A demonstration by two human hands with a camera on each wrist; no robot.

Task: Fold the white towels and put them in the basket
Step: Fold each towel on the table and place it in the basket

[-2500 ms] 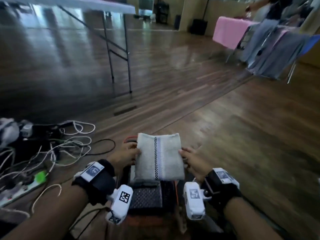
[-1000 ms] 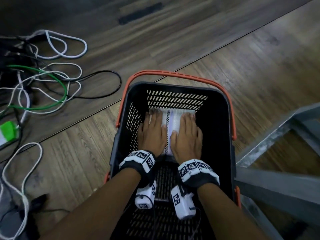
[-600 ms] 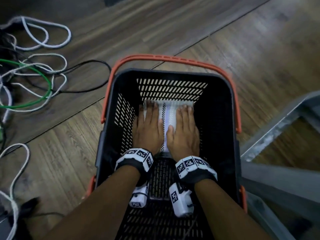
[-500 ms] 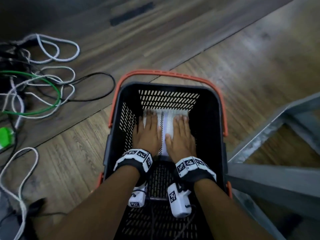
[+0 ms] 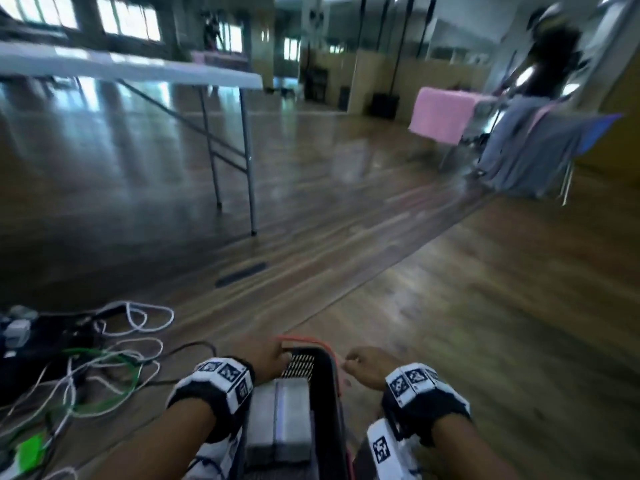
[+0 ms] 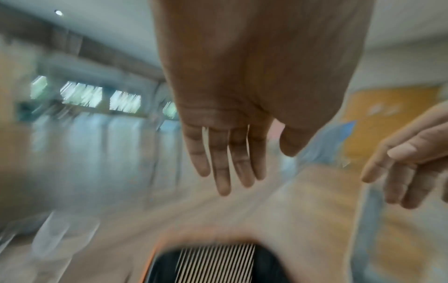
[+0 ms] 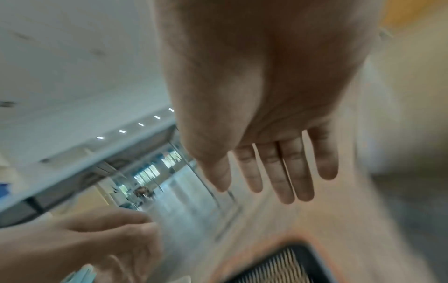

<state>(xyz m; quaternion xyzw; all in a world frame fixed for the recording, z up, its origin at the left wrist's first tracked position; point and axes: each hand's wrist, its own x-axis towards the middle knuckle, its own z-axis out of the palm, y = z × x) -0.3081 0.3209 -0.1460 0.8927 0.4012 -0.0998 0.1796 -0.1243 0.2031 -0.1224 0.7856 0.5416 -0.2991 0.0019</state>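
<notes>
A folded white towel (image 5: 280, 420) with a dark stripe lies flat in the black basket (image 5: 327, 403), whose orange handle (image 5: 301, 339) shows at its far end. My left hand (image 5: 268, 356) hovers over the basket's far left rim, empty. My right hand (image 5: 363, 365) hangs just right of the basket, also empty. In the left wrist view the left hand's fingers (image 6: 225, 164) are straight above the basket (image 6: 215, 264). The right wrist view shows the right hand's fingers (image 7: 278, 172) straight over the basket (image 7: 278, 268). Both wrist views are blurred.
A tangle of cables (image 5: 104, 358) and a power strip lie on the wooden floor at left. A white folding table (image 5: 138, 67) stands beyond. At far right are a pink-covered table (image 5: 443, 112), grey cloths (image 5: 530, 150) and a person (image 5: 550, 57).
Both hands have lifted off the towel and risen out of the basket, leaving the towel inside. The head view has swung up from the basket toward the room.
</notes>
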